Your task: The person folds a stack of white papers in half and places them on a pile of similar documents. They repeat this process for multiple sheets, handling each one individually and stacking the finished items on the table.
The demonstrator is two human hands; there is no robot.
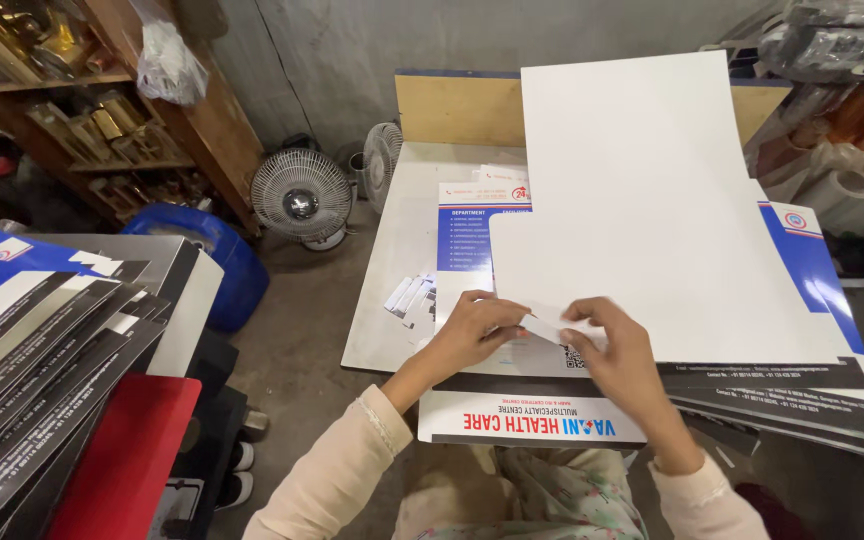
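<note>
Low white table, bearing printed sheets. Large white sheet, blank side up, lay over a stack of printed blue-and-white posters toward the table's right edge. Left hand and right hand met at the sheet's near left corner, fingers pinching a small folded flap there. Two small fans stood beyond the table's far left corner.

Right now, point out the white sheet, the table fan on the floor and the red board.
white sheet (652,220), head view, on its blank middle.
table fan (301,196), head view, on the round grille.
red board (122,450), head view, on its flat red face.
</note>
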